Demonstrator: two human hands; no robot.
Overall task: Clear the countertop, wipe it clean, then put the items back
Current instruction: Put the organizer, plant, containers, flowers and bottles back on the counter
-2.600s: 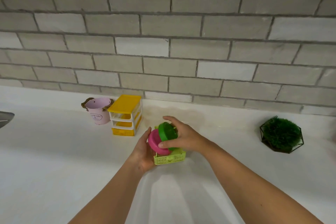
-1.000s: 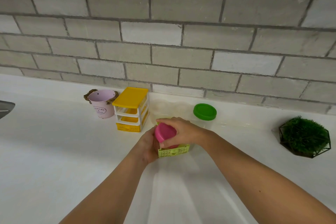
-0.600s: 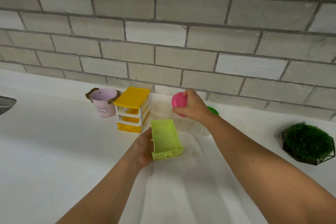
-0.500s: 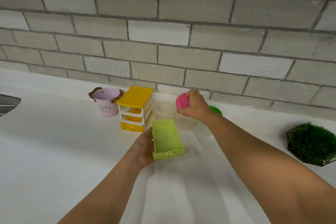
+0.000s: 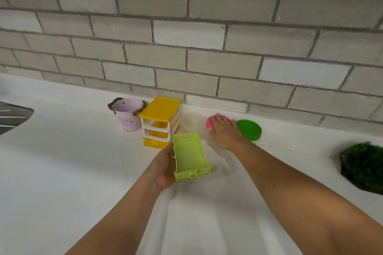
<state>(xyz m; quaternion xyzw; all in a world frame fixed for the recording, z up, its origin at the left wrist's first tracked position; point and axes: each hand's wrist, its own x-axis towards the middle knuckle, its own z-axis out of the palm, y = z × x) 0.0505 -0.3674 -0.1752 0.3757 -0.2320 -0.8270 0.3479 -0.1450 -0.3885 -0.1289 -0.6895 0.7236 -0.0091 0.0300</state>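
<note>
My left hand [image 5: 163,166] grips the left side of an empty lime-green drawer [image 5: 189,154], held just above the white countertop [image 5: 62,172]. My right hand [image 5: 224,130] rests on a pink lid [image 5: 209,122] near the back wall; the fingers lie over the lid and hide most of it. A green lid [image 5: 249,130] lies flat just right of that hand. The yellow mini drawer unit [image 5: 160,122] stands left of the lids, with an open slot among its drawers.
A pink metal bucket [image 5: 128,114] stands left of the drawer unit. A green plant in a black wire pot [image 5: 362,166] sits at the right edge. A steel sink edge [image 5: 12,115] shows at far left. A grey brick wall [image 5: 186,37] backs the counter.
My right hand set the green lid by the wall, then lifted the pink lid out of the lime-green drawer and brought it down beside the green one. The drawer is empty now.
</note>
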